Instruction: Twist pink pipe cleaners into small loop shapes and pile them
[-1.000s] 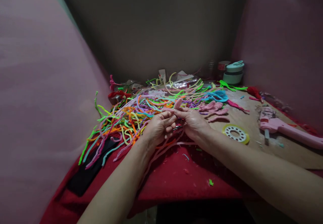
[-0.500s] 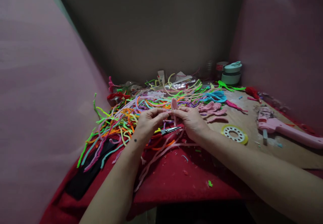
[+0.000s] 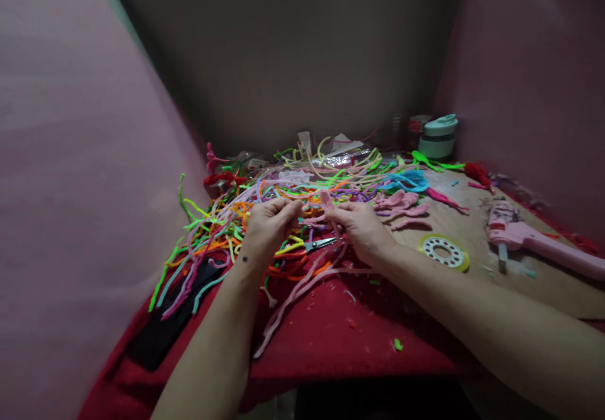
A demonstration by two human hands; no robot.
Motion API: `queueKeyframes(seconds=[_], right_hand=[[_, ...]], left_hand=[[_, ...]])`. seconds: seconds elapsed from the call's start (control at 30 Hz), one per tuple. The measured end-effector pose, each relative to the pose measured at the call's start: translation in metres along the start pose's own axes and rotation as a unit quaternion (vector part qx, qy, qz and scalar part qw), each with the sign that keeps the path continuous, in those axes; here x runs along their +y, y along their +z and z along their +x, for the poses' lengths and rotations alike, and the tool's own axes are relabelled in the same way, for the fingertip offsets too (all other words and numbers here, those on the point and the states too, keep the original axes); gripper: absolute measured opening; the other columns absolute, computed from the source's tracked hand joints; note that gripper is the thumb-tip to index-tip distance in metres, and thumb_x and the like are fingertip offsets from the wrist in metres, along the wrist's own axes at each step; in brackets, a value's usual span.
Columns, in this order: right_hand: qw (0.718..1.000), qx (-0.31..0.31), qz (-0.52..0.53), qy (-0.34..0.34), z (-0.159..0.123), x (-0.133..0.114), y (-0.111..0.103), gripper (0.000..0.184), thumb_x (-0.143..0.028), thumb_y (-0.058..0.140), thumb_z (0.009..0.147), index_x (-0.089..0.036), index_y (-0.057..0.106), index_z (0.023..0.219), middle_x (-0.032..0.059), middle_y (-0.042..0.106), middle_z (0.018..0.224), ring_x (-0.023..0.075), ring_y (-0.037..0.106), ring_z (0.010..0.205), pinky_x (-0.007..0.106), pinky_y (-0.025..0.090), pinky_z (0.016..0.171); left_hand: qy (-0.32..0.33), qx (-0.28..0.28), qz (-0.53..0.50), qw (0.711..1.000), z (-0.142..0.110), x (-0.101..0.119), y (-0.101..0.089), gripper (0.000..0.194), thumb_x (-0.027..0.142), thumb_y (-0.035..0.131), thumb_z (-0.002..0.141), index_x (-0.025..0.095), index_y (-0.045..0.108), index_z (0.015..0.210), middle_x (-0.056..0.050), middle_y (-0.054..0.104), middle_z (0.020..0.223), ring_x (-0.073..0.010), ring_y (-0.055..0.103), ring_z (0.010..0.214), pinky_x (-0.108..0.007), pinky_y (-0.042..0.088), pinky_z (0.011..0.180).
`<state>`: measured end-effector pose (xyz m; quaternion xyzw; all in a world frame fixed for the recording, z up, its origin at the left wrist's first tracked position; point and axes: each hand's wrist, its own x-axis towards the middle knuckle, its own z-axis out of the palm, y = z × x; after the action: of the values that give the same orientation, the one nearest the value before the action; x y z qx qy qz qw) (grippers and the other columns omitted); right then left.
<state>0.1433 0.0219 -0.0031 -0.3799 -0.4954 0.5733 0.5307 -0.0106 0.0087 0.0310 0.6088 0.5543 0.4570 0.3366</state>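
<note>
Place type: a small craft work corner is showing; home or workshop is remaining undeterminable.
Materials: multicoloured fuzzy stems are heaping across the tabletop.
Tools: a pink glue gun and metal scissor blades are lying out.
Surface: a red cloth and brown board are bearing scattered trimmings.
Enclosure: pink surfaces are flanking both sides.

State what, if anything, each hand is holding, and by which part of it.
The right hand pinches the pink fuzzy loop near its lower end. Whether the left hand's closed fingertips hold anything cannot be told.
</note>
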Motion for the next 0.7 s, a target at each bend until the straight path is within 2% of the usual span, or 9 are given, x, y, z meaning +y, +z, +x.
queueKeyframes(seconds=[0.23,0.4,0.5,0.6,0.7], right_hand=[[1.000,-0.021,-0.019,-0.007,-0.002,0.000,0.000,0.027,-0.023,0.057,0.067,-0.016,0.046,0.043,-0.0044,0.041,0.042,0.0059,0.033,0.041,0.024,0.024,0.044],[0.997,-0.078,-0.012,0.021,-0.006,0.002,0.002,0.022,-0.022,0.057,0.065,-0.015,0.049,0.046,-0.0043,0.042,0.042,0.0058,0.033,0.038,0.023,0.023,0.041],[0.993,-0.109,-0.006,0.045,-0.009,0.002,0.003,0.019,-0.021,0.058,0.064,-0.015,0.050,0.048,-0.0048,0.042,0.042,0.0057,0.034,0.037,0.023,0.024,0.040],[0.988,-0.139,0.011,0.067,-0.010,0.001,0.004,0.015,-0.022,0.058,0.065,-0.014,0.053,0.053,-0.0050,0.044,0.042,0.0059,0.037,0.036,0.022,0.025,0.039],[0.983,-0.169,0.043,0.058,-0.010,0.001,0.004,0.019,-0.028,0.057,0.070,-0.014,0.056,0.057,-0.0039,0.046,0.044,0.0061,0.039,0.036,0.022,0.027,0.040]], left_hand=[[-0.001,0.015,-0.080,0.997,0.006,-0.005,-0.004,0.026,0.037,0.060,0.074,0.013,0.057,0.065,0.004,0.048,0.048,-0.0034,0.036,0.034,-0.016,0.024,0.033],[-0.031,-0.063,-0.123,0.990,0.004,-0.008,0.000,0.025,0.038,0.064,0.071,0.015,0.063,0.081,0.004,0.052,0.055,-0.0028,0.039,0.038,-0.015,0.028,0.037],[-0.035,-0.078,-0.114,0.990,0.002,-0.009,0.002,0.025,0.038,0.064,0.071,0.014,0.063,0.075,0.004,0.050,0.053,-0.0032,0.040,0.040,-0.015,0.030,0.039],[-0.040,-0.060,-0.101,0.992,0.001,-0.008,0.005,0.026,0.039,0.065,0.070,0.013,0.060,0.066,0.004,0.048,0.048,-0.0040,0.040,0.040,-0.016,0.029,0.039],[-0.042,-0.044,-0.105,0.993,0.001,-0.006,0.006,0.026,0.039,0.065,0.068,0.014,0.059,0.066,0.004,0.048,0.046,-0.0047,0.039,0.039,-0.017,0.029,0.039]])
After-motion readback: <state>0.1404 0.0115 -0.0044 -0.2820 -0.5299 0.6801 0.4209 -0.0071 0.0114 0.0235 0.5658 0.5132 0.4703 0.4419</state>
